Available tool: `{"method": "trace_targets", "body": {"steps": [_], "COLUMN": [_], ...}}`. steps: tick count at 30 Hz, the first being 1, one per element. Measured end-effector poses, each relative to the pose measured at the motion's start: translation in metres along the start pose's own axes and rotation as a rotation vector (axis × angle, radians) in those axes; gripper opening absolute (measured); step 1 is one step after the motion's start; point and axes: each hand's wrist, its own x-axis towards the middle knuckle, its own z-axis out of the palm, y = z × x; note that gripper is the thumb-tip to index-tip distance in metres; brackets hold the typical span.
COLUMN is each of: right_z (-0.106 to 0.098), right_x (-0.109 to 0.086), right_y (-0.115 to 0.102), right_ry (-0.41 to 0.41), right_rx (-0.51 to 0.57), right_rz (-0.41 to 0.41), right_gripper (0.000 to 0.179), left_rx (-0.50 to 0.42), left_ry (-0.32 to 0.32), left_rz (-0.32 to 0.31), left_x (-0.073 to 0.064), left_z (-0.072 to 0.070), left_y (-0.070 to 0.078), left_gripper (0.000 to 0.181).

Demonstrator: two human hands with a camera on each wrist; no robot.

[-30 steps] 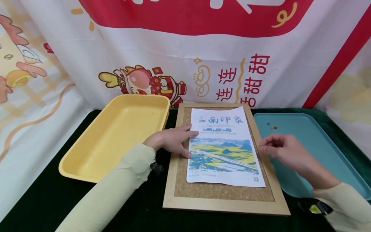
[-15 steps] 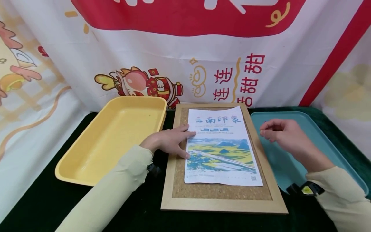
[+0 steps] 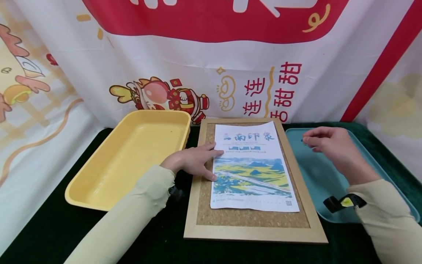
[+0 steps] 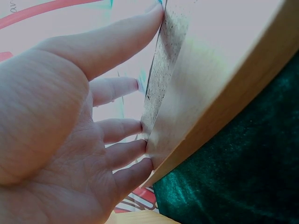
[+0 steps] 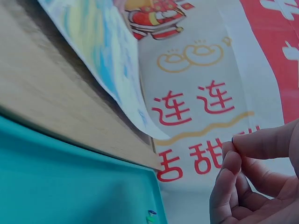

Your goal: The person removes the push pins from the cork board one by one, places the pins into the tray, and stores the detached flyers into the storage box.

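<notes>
A white printed sheet [image 3: 250,176] with a green and blue landscape lies on a wood-framed cork board [image 3: 254,220]. My left hand [image 3: 194,159] rests with spread fingers on the sheet's left edge; in the left wrist view the thumb [image 4: 117,46] reaches onto the paper. Over the blue-green tray [image 3: 324,194], my right hand [image 3: 336,146] has curled fingers. Its thumb and forefinger tips [image 5: 229,161] meet, with only a tiny dark spot between them. Small blue and green pins [image 5: 151,217] lie at the tray's far end; the hand covers most of them in the head view.
A deep yellow tray [image 3: 128,161] stands left of the board. Dark green cloth [image 3: 158,234] covers the table. Behind, a white printed curtain [image 3: 184,55] with red lettering hangs close to the board's far edge.
My right hand has moved from beside the board's right edge up and right over the tray, covering most of the pins. The left hand stays on the sheet.
</notes>
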Motion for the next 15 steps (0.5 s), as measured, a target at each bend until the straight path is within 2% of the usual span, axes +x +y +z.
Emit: {"method": "trace_targets", "body": {"steps": [15], "right_z": [-0.011], "right_x": [0.022], "right_y": [0.012], "right_ry": [0.032], "right_rx": [0.072], "right_rz": [0.136], "right_gripper": [0.06], "left_rx": [-0.011], "left_ry": [0.001], "left_rz": [-0.002], "left_x": [0.0], "left_z": [0.001], "left_y": [0.001], "left_gripper": [0.089]}}
